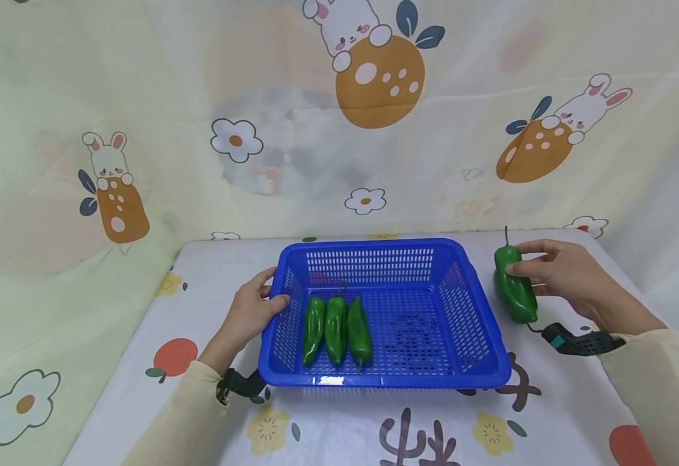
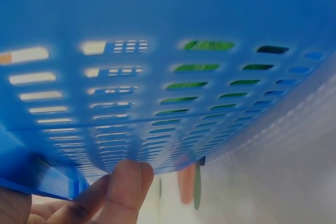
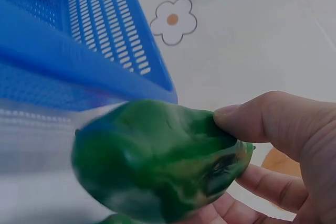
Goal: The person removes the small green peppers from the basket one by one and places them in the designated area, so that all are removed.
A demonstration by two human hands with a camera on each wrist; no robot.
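A basket [image 1: 386,379] stands on the counter [image 1: 211,278]. The left hand [image 1: 248,310] grips its left side, thumb over the rim. Right of it, the right hand's [image 1: 566,275] fingers pinch at least 1 pepper [image 1: 516,294]; 3 peppers [image 1: 336,330] lie in the basket's left half.

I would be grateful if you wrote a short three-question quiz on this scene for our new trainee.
1. How many green peppers can be seen lying in the blue basket?

2. True or false: the left hand grips the basket on its left side.

3. In the head view, where is the right hand, which holds at least one pepper?
A) Inside the basket
B) Beyond the basket's right side
C) At the basket's near edge

Key:
1. Three.
2. True.
3. B.
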